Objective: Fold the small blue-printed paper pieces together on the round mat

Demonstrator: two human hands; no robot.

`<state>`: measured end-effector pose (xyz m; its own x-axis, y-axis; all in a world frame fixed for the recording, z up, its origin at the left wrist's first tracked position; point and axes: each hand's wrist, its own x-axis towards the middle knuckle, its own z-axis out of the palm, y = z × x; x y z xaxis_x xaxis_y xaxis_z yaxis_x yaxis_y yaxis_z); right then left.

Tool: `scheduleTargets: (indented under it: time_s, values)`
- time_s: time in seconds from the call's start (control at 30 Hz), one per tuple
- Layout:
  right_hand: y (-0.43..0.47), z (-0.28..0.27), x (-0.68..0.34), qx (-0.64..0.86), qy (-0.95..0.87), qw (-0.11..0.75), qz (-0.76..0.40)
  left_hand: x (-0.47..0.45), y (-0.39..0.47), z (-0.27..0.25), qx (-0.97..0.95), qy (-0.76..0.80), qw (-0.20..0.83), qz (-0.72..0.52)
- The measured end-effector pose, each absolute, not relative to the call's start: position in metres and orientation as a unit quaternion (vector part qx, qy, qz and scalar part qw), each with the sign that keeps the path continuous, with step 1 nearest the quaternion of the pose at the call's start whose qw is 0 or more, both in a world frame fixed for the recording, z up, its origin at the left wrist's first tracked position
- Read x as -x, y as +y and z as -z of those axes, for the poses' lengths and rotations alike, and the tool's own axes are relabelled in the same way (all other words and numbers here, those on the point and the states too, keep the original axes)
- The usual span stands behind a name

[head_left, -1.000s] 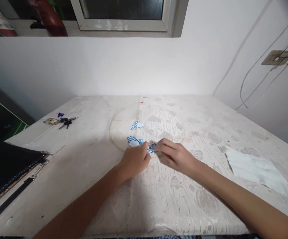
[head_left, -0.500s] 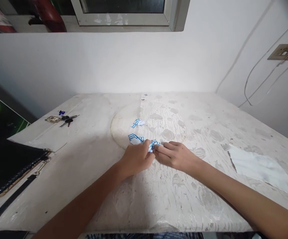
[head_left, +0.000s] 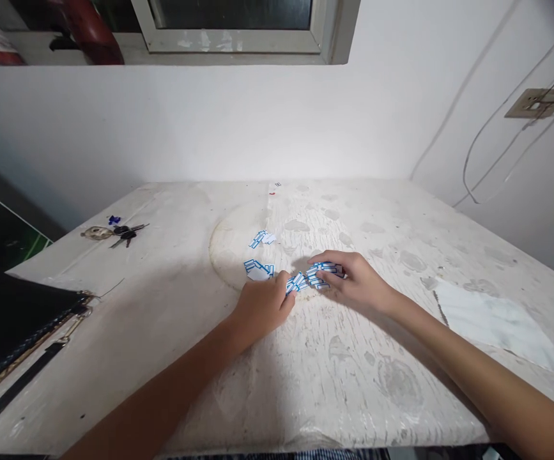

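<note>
Small white paper pieces with blue outlines lie near the middle of the table (head_left: 277,383). My left hand (head_left: 264,303) is closed, pinching a few blue-edged paper pieces (head_left: 297,282) between thumb and fingers. Just to the right, my right hand (head_left: 356,278) curls over a larger bunch of blue-edged paper pieces (head_left: 319,275), thumb on the near side and fingers on the far side. The two bunches are close together; whether they touch is unclear. Beyond my left hand lie a loose paper cluster (head_left: 259,269) and a smaller cluster (head_left: 262,239).
Keys (head_left: 126,233) and a small blue item (head_left: 114,220) lie at the left. A black bag (head_left: 22,326) with a strap covers the left edge. A white cloth (head_left: 497,326) lies at the right. Cables hang from a wall socket (head_left: 539,103).
My right hand has shifted right and away from my left hand, and its fingers have spread over a bunch of paper pieces that now shows. My left hand keeps its pinch.
</note>
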<state>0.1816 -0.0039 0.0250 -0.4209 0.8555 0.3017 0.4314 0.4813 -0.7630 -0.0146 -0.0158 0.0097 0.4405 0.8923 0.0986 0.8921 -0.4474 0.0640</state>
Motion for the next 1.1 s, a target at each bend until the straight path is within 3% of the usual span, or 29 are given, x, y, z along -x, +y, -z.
scheduleTargets:
  time_s: [0.13, 0.3, 0.67, 1.1]
  values:
    - [-0.003, -0.023, -0.178, 0.428, -0.679, 0.360, -0.475, 0.014, -0.015, -0.009, -0.846, 0.530, -0.008, -0.047]
    - [-0.003, -0.021, -0.174, 0.434, -0.638, 0.341, -0.537, 0.014, -0.014, -0.009, -0.842, 0.537, 0.007, -0.055]
    - [-0.002, -0.010, -0.170, 0.460, -0.700, 0.303, -0.454, 0.016, -0.017, -0.019, -0.853, 0.515, 0.068, -0.047]
    - [-0.005, -0.011, -0.166, 0.445, -0.758, 0.275, -0.389, 0.018, -0.015, -0.015, -0.863, 0.505, 0.017, -0.021]
